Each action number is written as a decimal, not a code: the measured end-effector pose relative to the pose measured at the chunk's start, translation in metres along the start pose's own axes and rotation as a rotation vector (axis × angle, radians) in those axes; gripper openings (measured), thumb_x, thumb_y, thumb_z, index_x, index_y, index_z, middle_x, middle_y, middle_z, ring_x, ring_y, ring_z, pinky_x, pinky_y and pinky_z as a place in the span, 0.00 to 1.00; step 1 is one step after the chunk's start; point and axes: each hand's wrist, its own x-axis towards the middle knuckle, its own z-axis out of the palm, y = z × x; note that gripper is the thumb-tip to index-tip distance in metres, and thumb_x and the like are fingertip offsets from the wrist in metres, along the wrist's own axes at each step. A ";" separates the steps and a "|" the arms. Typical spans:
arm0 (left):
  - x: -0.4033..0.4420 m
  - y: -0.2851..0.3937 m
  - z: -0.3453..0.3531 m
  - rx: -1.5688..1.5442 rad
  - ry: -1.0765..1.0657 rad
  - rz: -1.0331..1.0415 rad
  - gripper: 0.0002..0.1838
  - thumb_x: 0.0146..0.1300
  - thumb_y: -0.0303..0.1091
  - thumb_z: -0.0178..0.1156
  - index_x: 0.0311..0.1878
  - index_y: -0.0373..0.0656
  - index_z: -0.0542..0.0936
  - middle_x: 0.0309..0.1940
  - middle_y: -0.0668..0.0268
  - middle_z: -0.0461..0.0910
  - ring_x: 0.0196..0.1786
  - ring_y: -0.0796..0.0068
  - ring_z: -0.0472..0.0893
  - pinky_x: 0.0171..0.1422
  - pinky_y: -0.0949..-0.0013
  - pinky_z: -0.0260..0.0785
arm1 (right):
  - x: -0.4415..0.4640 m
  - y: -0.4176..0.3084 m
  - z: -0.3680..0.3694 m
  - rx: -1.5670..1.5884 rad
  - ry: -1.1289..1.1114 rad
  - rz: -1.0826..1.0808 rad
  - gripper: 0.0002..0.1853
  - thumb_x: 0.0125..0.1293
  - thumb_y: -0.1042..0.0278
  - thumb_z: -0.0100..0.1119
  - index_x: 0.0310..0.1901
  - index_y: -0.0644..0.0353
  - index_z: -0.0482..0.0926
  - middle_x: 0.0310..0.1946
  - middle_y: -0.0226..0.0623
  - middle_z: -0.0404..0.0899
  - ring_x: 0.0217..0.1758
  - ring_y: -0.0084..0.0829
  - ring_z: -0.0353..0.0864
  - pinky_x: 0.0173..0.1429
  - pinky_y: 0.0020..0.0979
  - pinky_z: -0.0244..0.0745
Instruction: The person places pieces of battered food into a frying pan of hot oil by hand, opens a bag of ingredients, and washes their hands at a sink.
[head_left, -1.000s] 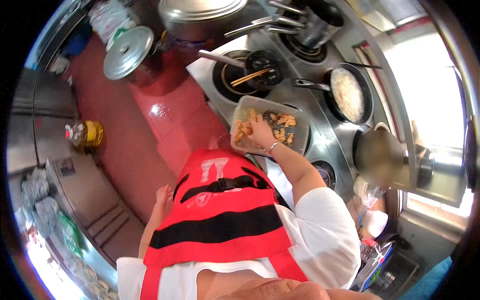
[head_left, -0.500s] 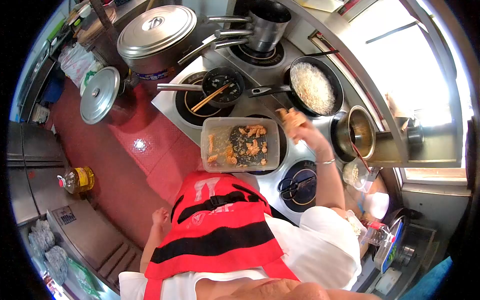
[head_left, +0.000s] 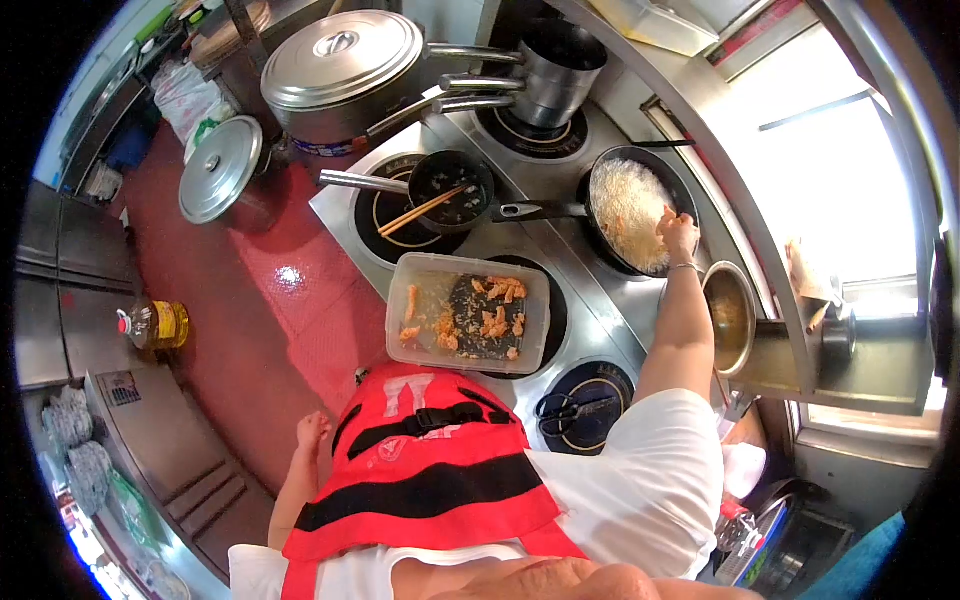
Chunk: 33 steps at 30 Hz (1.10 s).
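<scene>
My right hand (head_left: 680, 232) is over the right side of a black frying pan (head_left: 598, 254), its fingers bent together close to the pale bubbling foam (head_left: 622, 195). Orange colour shows at the fingertips, but what they hold is unclear. A faint orange patch shows in the foam. In front of my apron is a clear plastic tub (head_left: 398, 318) with several orange battered pieces (head_left: 494, 322) and loose crumbs in it. My left hand (head_left: 314, 428) hangs at my side above the red floor, fingers curled, with nothing seen in it.
Wooden chopsticks (head_left: 425, 211) rest in a dark saucepan (head_left: 452, 178) on the left hob. Scissors (head_left: 560, 412) lie on the near hob. Stacked pots (head_left: 562, 80) stand behind; a metal bowl (head_left: 730, 318) is at the right. A lidded stockpot (head_left: 345, 60) and an oil bottle (head_left: 155, 325) are left.
My right hand has moved away and right, from beside the tub, where it held an orange battered piece, to the frying pan. My left hand stays at my side. The view has shifted slightly.
</scene>
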 end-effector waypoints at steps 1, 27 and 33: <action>-0.001 -0.004 -0.001 0.015 -0.024 -0.027 0.12 0.65 0.41 0.53 0.36 0.41 0.75 0.26 0.70 0.77 0.23 0.79 0.76 0.22 0.78 0.64 | -0.016 -0.007 -0.014 -0.092 0.048 -0.092 0.28 0.57 0.61 0.57 0.59 0.58 0.66 0.58 0.53 0.62 0.61 0.48 0.66 0.62 0.38 0.67; 0.002 -0.001 -0.058 -0.012 0.010 -0.064 0.11 0.65 0.41 0.53 0.40 0.43 0.76 0.29 0.68 0.78 0.26 0.80 0.76 0.24 0.77 0.64 | -0.346 -0.058 0.140 -0.342 -0.580 -0.601 0.39 0.47 0.57 0.69 0.62 0.46 0.62 0.54 0.48 0.62 0.59 0.54 0.62 0.61 0.45 0.64; -0.005 -0.023 -0.080 0.185 0.027 -0.115 0.12 0.65 0.41 0.53 0.38 0.42 0.76 0.27 0.68 0.77 0.25 0.78 0.76 0.21 0.77 0.64 | -0.357 -0.068 0.135 -0.358 -0.562 -0.496 0.34 0.54 0.55 0.65 0.61 0.48 0.62 0.65 0.53 0.52 0.65 0.61 0.57 0.61 0.48 0.69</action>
